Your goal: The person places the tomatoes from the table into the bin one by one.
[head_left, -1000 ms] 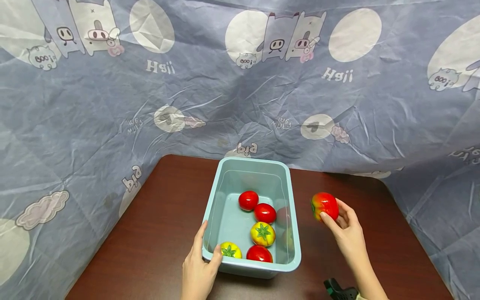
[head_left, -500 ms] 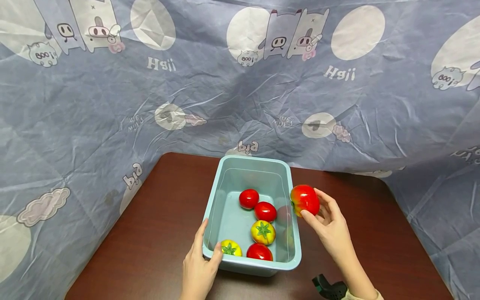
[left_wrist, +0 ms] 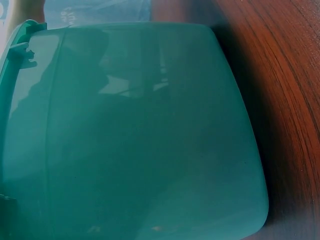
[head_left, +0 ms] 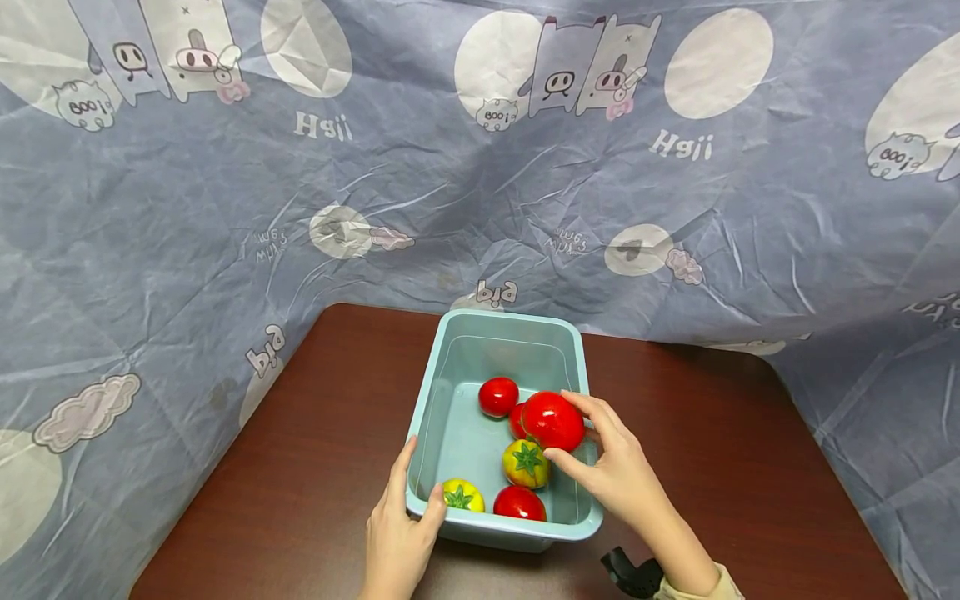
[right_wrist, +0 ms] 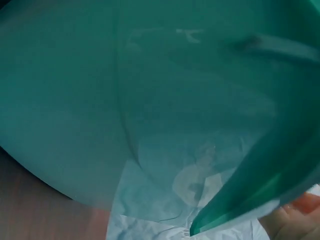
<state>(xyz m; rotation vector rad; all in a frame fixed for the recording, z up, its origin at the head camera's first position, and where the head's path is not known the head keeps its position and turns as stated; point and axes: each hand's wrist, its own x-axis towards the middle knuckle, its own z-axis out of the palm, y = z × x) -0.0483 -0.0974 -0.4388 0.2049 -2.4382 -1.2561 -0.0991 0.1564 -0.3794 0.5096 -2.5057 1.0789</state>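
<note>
A pale blue-green plastic bin (head_left: 423, 400) stands on the table, holding several glossy tomatoes, such as a red tomato (head_left: 498, 397) and a yellow one with a green star-shaped calyx (head_left: 526, 463). My left hand (head_left: 399, 533) grips the bin's near left corner, thumb over the front rim. Over the right side of the bin my right hand (head_left: 611, 458) holds a red tomato (head_left: 555, 421) between thumb and fingers, partly covering another red one. Both wrist views are filled mostly by the bin's outer wall (left_wrist: 140, 130); the right wrist view catches a bit of the hand (right_wrist: 287, 222).
The dark brown wooden table (head_left: 300, 467) extends on both sides of the bin. Behind and beside it hangs a grey-blue printed cloth (head_left: 420, 192). A black wrist device (head_left: 633, 575) sits by the right forearm.
My right hand has carried the red tomato leftward from beside the bin, across its right rim, to over the inside. The left hand has kept its hold on the corner.
</note>
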